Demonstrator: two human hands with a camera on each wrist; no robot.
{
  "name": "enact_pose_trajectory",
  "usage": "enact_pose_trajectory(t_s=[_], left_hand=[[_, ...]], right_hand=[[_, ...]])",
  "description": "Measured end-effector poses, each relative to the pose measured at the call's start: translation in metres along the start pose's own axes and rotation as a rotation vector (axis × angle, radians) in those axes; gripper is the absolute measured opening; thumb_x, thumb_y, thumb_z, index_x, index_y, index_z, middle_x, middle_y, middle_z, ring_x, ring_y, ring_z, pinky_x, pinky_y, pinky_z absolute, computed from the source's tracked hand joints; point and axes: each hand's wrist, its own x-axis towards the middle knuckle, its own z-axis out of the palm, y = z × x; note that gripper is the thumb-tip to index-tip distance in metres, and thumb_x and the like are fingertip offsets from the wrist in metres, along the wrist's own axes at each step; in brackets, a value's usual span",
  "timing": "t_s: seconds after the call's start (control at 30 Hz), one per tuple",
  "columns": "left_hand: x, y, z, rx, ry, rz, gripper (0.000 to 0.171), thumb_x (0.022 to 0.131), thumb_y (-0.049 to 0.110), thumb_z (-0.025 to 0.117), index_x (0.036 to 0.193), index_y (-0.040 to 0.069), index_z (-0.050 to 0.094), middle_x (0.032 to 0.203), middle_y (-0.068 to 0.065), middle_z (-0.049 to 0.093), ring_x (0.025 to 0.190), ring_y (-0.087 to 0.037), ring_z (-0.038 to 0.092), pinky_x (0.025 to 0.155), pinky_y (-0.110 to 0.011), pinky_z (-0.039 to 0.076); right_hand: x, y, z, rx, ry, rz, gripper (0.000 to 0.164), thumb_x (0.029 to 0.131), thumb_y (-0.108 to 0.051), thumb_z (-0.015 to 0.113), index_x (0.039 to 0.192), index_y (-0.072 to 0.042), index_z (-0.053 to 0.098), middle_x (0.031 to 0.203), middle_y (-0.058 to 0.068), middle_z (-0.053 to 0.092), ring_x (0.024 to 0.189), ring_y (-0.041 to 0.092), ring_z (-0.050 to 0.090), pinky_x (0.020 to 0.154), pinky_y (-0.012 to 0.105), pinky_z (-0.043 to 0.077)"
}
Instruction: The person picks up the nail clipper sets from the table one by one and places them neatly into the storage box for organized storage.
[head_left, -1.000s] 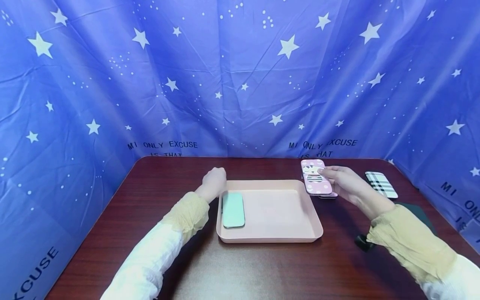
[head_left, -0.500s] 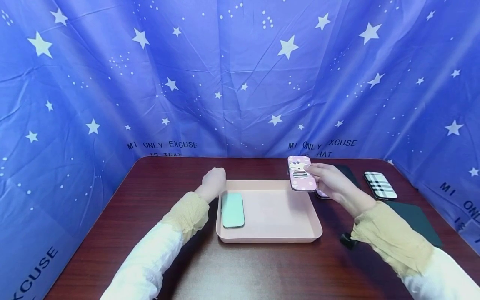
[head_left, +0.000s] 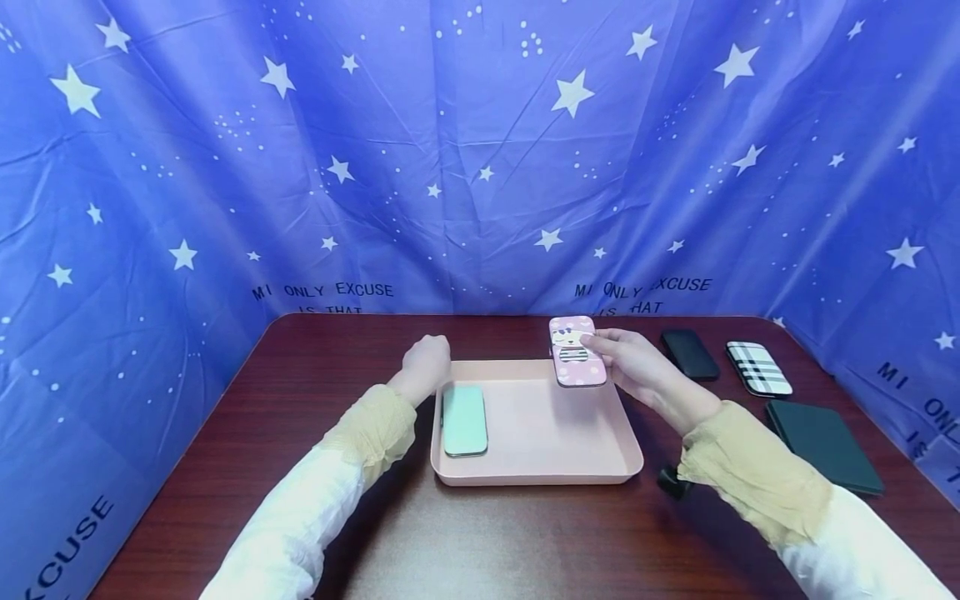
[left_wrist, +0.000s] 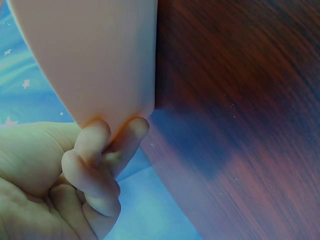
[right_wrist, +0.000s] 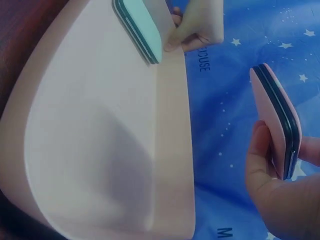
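Note:
My right hand pinches a flat pink case with a cartoon animal, a striped patch and pale dots, thumb on its printed face. It is held raised over the far right part of the pale pink tray. In the right wrist view the case shows its dark edge seam, and its shadow falls on the tray floor. My left hand grips the tray's far left corner, fingertips on its wall in the left wrist view. A mint green case lies inside the tray at the left.
Right of the tray lie a black case, a black-and-white plaid case and a dark green flat item. A small black object shows at my right sleeve. A blue star-print curtain hangs behind the table.
My right hand has moved left with the pink case, from beyond the tray's right rim to over the tray. The black case now shows fully. My left hand stays at the corner.

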Motion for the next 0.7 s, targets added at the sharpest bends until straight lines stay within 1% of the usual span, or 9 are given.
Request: enact_pose_trajectory(t_s=[0.13, 0.17, 0.23, 0.3, 0.37, 0.4, 0.47, 0.53, 0.7], left_hand=[[0.0, 0.0, 0.0, 0.002, -0.009, -0.004, 0.012, 0.084, 0.002, 0.06, 0.095, 0.001, 0.064, 0.087, -0.015, 0.069, 0.071, -0.026, 0.067, 0.047, -0.032, 0.051], [0.0, 0.001, -0.001, 0.002, -0.008, -0.004, 0.012, 0.084, 0.002, 0.061, 0.095, 0.001, 0.064, 0.086, -0.015, 0.069, 0.07, -0.026, 0.067, 0.046, -0.032, 0.05], [-0.001, 0.0, 0.0, 0.0, -0.006, -0.003, 0.011, 0.083, 0.001, 0.061, 0.094, 0.001, 0.064, 0.086, -0.015, 0.069, 0.07, -0.026, 0.067, 0.046, -0.032, 0.05], [0.0, 0.0, 0.0, 0.002, -0.003, -0.003, 0.012, 0.083, 0.002, 0.062, 0.095, 0.001, 0.064, 0.085, -0.015, 0.069, 0.07, -0.027, 0.067, 0.045, -0.032, 0.05], [0.0, 0.0, 0.001, 0.004, 0.001, -0.004, 0.012, 0.084, 0.002, 0.062, 0.095, 0.001, 0.064, 0.086, -0.015, 0.069, 0.07, -0.027, 0.067, 0.045, -0.032, 0.05], [0.0, 0.0, 0.001, 0.005, 0.001, -0.006, 0.012, 0.083, 0.002, 0.062, 0.095, 0.001, 0.064, 0.086, -0.015, 0.068, 0.07, -0.027, 0.067, 0.045, -0.032, 0.05], [0.0, 0.0, 0.002, 0.005, 0.0, -0.007, 0.013, 0.083, 0.001, 0.062, 0.095, 0.001, 0.064, 0.085, -0.015, 0.068, 0.07, -0.027, 0.067, 0.044, -0.032, 0.05], [0.0, 0.0, 0.002, -0.001, -0.001, -0.007, 0.013, 0.082, 0.001, 0.062, 0.095, 0.001, 0.064, 0.085, -0.016, 0.069, 0.07, -0.027, 0.067, 0.044, -0.032, 0.05], [0.0, 0.0, 0.002, -0.005, 0.003, -0.007, 0.011, 0.083, 0.002, 0.063, 0.094, 0.002, 0.064, 0.084, -0.015, 0.068, 0.069, -0.027, 0.067, 0.045, -0.031, 0.05]], right_hand=[[0.004, 0.009, 0.003, -0.023, -0.015, -0.01, 0.045, 0.095, -0.019, 0.057, 0.125, 0.009, 0.037, 0.085, -0.006, 0.066, 0.079, 0.003, 0.063, 0.072, 0.021, 0.054], [0.014, 0.02, -0.004, -0.004, -0.047, -0.034, 0.044, 0.093, -0.02, 0.059, 0.122, 0.007, 0.041, 0.085, -0.004, 0.067, 0.077, 0.004, 0.063, 0.07, 0.021, 0.054], [0.021, 0.029, -0.006, -0.023, -0.049, -0.03, 0.044, 0.09, -0.025, 0.065, 0.118, 0.003, 0.046, 0.086, -0.003, 0.067, 0.077, 0.005, 0.063, 0.069, 0.023, 0.054], [0.024, 0.035, -0.003, -0.058, -0.05, -0.018, 0.045, 0.088, -0.027, 0.066, 0.117, 0.002, 0.047, 0.086, -0.003, 0.066, 0.076, 0.005, 0.062, 0.068, 0.023, 0.053], [0.024, 0.038, 0.003, -0.058, -0.039, 0.009, 0.044, 0.09, -0.024, 0.064, 0.119, 0.005, 0.045, 0.085, -0.002, 0.066, 0.075, 0.005, 0.061, 0.068, 0.022, 0.053], [0.016, 0.031, 0.014, -0.081, -0.006, 0.045, 0.045, 0.092, -0.022, 0.061, 0.12, 0.006, 0.042, 0.085, -0.003, 0.065, 0.076, 0.004, 0.061, 0.069, 0.021, 0.053], [0.011, 0.03, 0.024, -0.079, 0.007, 0.064, 0.045, 0.094, -0.018, 0.057, 0.124, 0.01, 0.037, 0.085, -0.003, 0.063, 0.076, 0.004, 0.06, 0.069, 0.02, 0.052], [0.01, 0.032, 0.031, -0.081, 0.022, 0.079, 0.045, 0.095, -0.014, 0.054, 0.126, 0.012, 0.035, 0.085, -0.002, 0.062, 0.076, 0.004, 0.06, 0.069, 0.019, 0.052], [0.012, 0.038, 0.04, -0.127, 0.057, 0.09, 0.045, 0.095, -0.013, 0.054, 0.127, 0.013, 0.036, 0.084, -0.001, 0.06, 0.075, 0.003, 0.058, 0.068, 0.018, 0.051]])
